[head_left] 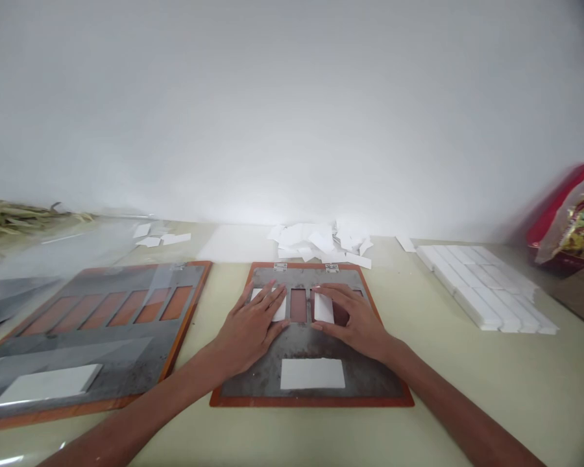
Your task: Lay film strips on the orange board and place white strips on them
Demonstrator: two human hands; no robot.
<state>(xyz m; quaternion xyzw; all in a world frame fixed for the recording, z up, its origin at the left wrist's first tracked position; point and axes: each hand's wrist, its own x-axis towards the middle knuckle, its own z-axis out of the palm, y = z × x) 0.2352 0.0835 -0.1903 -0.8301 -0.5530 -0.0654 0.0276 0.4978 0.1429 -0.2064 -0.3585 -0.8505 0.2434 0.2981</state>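
A grey metal template [302, 340] on an orange board lies in front of me, with a row of small rectangular slots near its top and one wide slot below holding a white card [312, 373]. My left hand [250, 324] lies flat with fingers spread over a white slip [278, 309] in the left slots. My right hand [353, 316] rests flat, fingertips pressing another white slip [323, 307] into a slot. Between them one slot [298, 305] shows the bare orange board.
A second, larger template [97, 331] lies at the left under clear film, with a white card [48, 383] in its lower slot. Loose white slips [321, 243] are heaped behind the board. Rows of white blocks [486, 288] lie at the right, a red bag [571, 217] beyond.
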